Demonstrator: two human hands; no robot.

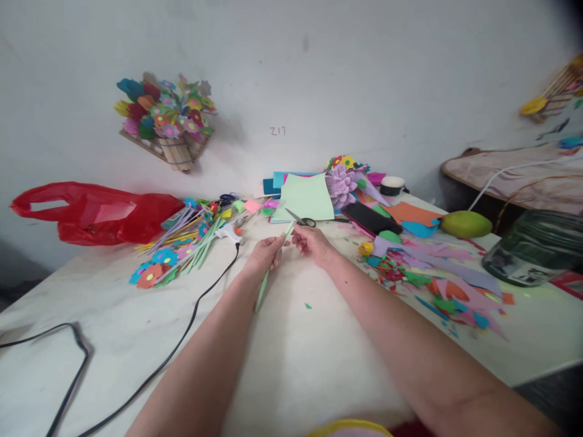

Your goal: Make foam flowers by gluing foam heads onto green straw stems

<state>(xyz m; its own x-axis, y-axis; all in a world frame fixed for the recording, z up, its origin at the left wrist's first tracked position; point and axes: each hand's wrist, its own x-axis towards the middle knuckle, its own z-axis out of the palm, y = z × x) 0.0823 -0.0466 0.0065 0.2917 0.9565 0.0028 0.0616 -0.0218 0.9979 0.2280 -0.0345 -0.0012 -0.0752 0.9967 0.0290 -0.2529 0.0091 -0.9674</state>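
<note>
A narrow pale green strip point(262, 294) slants up from the table, and my left hand point(265, 254) is closed around its upper part. At the strip's top end my right hand point(312, 244) pinches it between thumb and fingertips; its other fingers are curled. Just beyond my right fingers, open scissors point(306, 221) with dark handles lie on the edge of a pale green sheet point(306, 197). To the left of my left hand is a white glue gun point(229, 233) with a black cord. Near it lie several green stems point(204, 249) and foam flowers point(151, 275).
A red plastic bag point(104, 212) sits at the left. Colourful scraps point(455, 294) spread across the right side, by a glass jar point(531, 255) and a green mango point(467, 224). A black phone-like object point(371, 218) lies behind. The black cord point(195, 309) crosses the table's left part.
</note>
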